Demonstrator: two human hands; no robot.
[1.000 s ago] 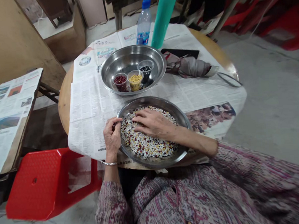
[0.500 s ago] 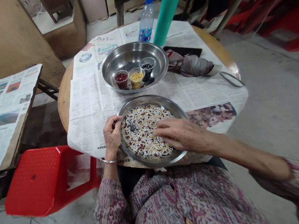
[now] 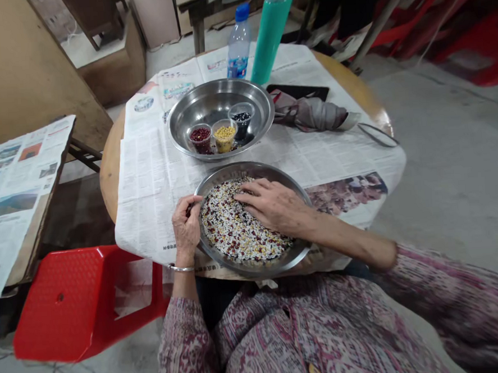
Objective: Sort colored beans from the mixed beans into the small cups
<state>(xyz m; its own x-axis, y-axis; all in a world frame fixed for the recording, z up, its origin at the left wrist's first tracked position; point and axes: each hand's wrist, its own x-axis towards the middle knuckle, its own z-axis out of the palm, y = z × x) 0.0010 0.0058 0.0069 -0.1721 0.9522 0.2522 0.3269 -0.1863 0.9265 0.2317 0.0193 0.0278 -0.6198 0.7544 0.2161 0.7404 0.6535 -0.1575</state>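
Note:
A steel pan (image 3: 293, 181) at the table's near edge holds mixed beans and grains (image 3: 230, 232), white, red, yellow and black. My left hand (image 3: 187, 227) grips the pan's left rim, fingers curled over it. My right hand (image 3: 275, 204) lies flat on the mix near the pan's far side, fingers stretched out toward the left. Behind it a second steel pan (image 3: 185, 114) carries three small clear cups: red beans (image 3: 200, 136), yellow beans (image 3: 224, 134) and black beans (image 3: 241, 118).
Newspaper (image 3: 150, 170) covers the round wooden table. At the back stand a water bottle (image 3: 237, 43) and a teal bottle (image 3: 270, 33); a folded umbrella (image 3: 312, 112) and a dark tablet (image 3: 300, 90) lie to the right. A red plastic stool (image 3: 78, 298) stands at the left.
My right hand swept from the pan's far left to its right side, then came back onto the mix near the far middle. My left hand stayed on the rim.

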